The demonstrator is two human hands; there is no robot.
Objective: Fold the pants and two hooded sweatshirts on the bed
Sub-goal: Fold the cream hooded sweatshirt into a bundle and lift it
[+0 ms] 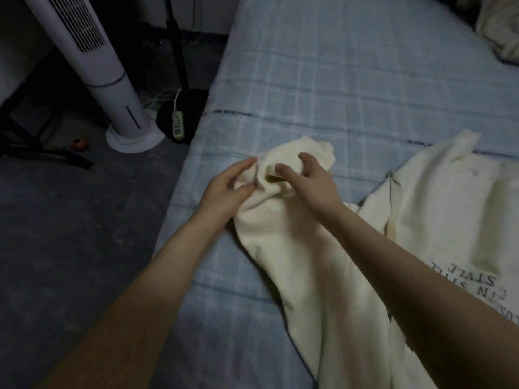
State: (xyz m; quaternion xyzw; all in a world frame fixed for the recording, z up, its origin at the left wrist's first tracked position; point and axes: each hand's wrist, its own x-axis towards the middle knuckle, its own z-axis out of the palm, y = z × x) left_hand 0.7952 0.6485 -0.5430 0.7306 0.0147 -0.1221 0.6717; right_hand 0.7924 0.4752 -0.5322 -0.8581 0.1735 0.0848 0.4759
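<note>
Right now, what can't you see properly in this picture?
All from the head view:
- The cream sweatshirt runs off the bottom and right edges, so its hood and full shape are hidden.
- Its printed words are cut by the right edge.
- Its bunched end is covered by the left hand and right hand holding it.
- The pale bundle, top right, is dark and cut off.
- The small red thing on the floor is too small.
- The pants are nowhere in view.

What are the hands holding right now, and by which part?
Both the left hand and right hand grip the cream fabric sweatshirt at the bunched end of its sleeve, near the cuff.
</note>
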